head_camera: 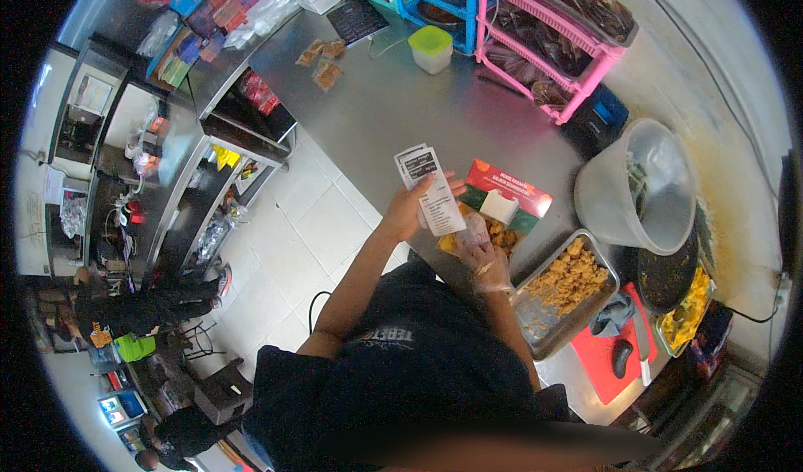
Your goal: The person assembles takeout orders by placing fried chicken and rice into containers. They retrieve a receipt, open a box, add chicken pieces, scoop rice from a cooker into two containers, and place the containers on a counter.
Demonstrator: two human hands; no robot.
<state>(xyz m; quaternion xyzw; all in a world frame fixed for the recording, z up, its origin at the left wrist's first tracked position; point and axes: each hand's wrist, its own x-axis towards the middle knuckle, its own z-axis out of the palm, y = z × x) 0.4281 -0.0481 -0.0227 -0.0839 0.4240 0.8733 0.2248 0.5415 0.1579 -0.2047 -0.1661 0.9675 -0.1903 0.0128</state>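
My left hand (401, 216) holds long printed paper slips (442, 205), with the thumb across their front and the fingertips showing beyond the right edge. A clear plastic glove covers my right hand (488, 265), which is low over an open cardboard food box (530, 203). Its fingers touch a pale wrapped packet (475, 232) in the box; whether they grip it I cannot tell. Pieces of fried food (502, 236) lie beside the packet. The box's red and green lid, which bears writing, is folded back. To the right, a metal tray (544, 339) holds crumbly fried pieces (571, 277).
A translucent bucket (593, 202) leans by the wall. A knife (641, 340) lies on a red cutting board (605, 371). Pink (586, 99) and blue (433, 23) racks and a green-lidded tub (431, 52) stand further back. Two people are at the far left.
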